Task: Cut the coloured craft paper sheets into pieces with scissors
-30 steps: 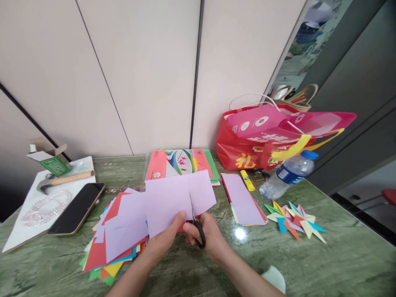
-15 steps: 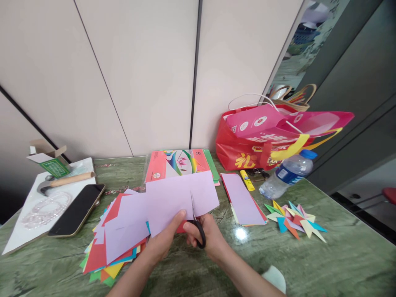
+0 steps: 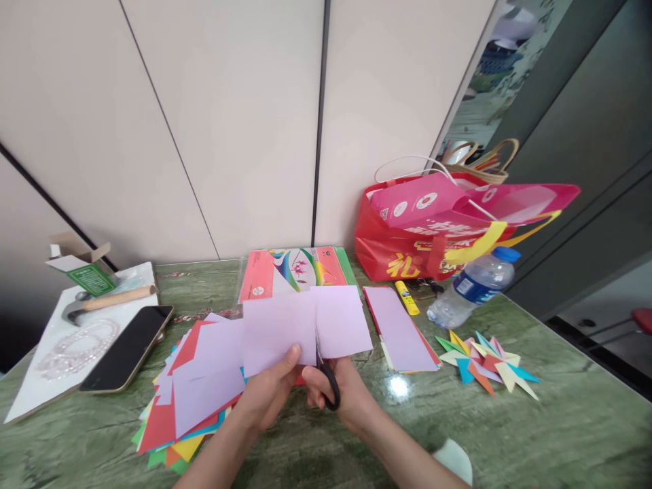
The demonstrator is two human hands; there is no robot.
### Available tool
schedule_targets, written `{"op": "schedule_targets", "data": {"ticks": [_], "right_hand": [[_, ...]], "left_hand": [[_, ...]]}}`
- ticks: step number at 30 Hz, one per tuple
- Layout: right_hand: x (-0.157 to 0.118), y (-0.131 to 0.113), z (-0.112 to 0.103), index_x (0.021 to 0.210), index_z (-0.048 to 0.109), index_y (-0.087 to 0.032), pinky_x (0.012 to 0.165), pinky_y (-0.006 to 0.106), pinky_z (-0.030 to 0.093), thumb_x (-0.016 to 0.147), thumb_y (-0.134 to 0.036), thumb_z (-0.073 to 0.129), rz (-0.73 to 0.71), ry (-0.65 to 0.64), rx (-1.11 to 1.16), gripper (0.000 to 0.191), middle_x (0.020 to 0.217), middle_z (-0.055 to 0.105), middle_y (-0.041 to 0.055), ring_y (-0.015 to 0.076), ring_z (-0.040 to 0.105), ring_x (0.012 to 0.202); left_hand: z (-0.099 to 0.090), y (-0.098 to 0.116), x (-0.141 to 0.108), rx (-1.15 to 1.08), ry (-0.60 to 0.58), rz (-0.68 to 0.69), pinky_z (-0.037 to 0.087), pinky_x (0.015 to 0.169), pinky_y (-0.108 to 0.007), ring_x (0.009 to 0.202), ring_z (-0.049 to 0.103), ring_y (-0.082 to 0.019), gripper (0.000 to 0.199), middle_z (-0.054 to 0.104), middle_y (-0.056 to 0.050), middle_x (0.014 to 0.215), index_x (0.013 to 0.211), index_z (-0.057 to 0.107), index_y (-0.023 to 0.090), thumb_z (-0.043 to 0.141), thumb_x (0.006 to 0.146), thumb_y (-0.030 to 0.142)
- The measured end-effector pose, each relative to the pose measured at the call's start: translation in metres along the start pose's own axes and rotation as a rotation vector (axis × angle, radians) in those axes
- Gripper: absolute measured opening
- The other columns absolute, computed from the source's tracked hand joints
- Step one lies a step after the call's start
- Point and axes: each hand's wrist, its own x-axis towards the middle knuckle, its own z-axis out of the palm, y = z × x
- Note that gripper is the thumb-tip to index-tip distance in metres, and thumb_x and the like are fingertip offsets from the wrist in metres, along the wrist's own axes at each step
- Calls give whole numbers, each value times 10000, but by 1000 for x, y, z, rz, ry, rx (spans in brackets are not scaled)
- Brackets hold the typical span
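Between my hands is a sheet of light purple paper [image 3: 278,326], cut upward from its near edge; its right part [image 3: 343,322] hangs to the right of the cut. My left hand [image 3: 275,384] pinches the left part by its lower edge, thumb on top. Black-handled scissors [image 3: 331,390] are in my right hand [image 3: 346,387], fingers through the loops, blades along the cut. To the left lies a loose pile of coloured paper [image 3: 208,373], purple sheets uppermost. A stack of narrow purple strips [image 3: 400,326] sits to the right.
Behind the paper lies a coloured-paper pack [image 3: 259,272]. At right are a yellow glue stick [image 3: 407,297], a water bottle [image 3: 466,288], folded paper stars [image 3: 489,363] and a red bag [image 3: 377,238]. A phone [image 3: 127,350], hammer [image 3: 117,297] and green box [image 3: 92,277] are left.
The cut has lengthened toward the far edge. The right part of the purple sheet has swung outward and down to the right, and the left part sits slightly flatter.
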Motion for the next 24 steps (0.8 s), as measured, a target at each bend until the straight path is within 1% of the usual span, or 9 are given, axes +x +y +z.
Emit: {"op": "schedule_targets", "data": {"ticks": [6,10,11,14,16,18,19,21,24], "right_hand": [[0,2,-2,714,475,-165,393,219,382,586,-487,686,23,-24,-26,406,366,413,-99,62,361,313],[0,6,-2,561,460,-162,364,191,309,615,-465,656,130,-106,-166,365,387,443,-64,59,387,329],[0,7,-2,562,464,-161,365,189,303,622,-463,644,152,-131,-184,357,394,443,-64,59,389,333],[1,10,-5,694,499,-167,382,196,319,617,-426,646,185,-142,-253,307,460,473,-68,80,423,366],[3,10,-10,762,513,-177,427,208,342,608,-372,666,121,-81,-442,292,517,506,-60,102,464,421],[5,8,-17,761,544,-185,508,222,354,607,-312,682,-22,-16,-780,243,556,542,-43,128,505,511],[6,7,-20,787,550,-196,546,228,363,613,-272,678,-59,11,-915,229,601,574,-33,140,525,554],[8,5,-26,864,543,-209,630,244,379,605,-195,670,-93,10,-1150,288,752,619,2,172,556,687],[10,4,-28,899,530,-197,740,276,371,600,-115,625,-117,-76,-1424,324,883,603,51,211,534,849]], "left_hand": [[3,5,-1,-13,31,-9,444,464,-316,476,586,-203,408,647,-111,577,721,619,76,434,796,432],[2,8,0,-116,266,133,497,645,-310,681,619,-175,226,680,-81,827,866,622,116,581,734,295],[1,9,2,-122,326,173,489,706,-306,745,615,-170,244,675,-69,875,914,616,129,617,705,254],[-8,16,6,-84,475,251,466,784,-320,869,589,-183,395,650,-61,965,1013,581,153,674,633,205],[-22,26,6,-20,605,301,453,807,-325,931,567,-197,408,632,-67,1009,996,580,147,683,607,220],[-42,40,2,119,753,295,447,807,-321,913,572,-207,365,642,-70,955,896,598,124,693,575,271],[-54,48,-2,250,777,307,449,794,-321,903,573,-216,348,646,-71,922,861,599,118,683,573,294],[-79,63,-10,633,853,298,460,720,-319,832,583,-237,274,648,-65,796,750,599,118,642,580,329],[-112,77,-23,1229,789,106,446,600,-328,694,587,-258,246,620,-49,646,783,592,135,552,611,306]]}}
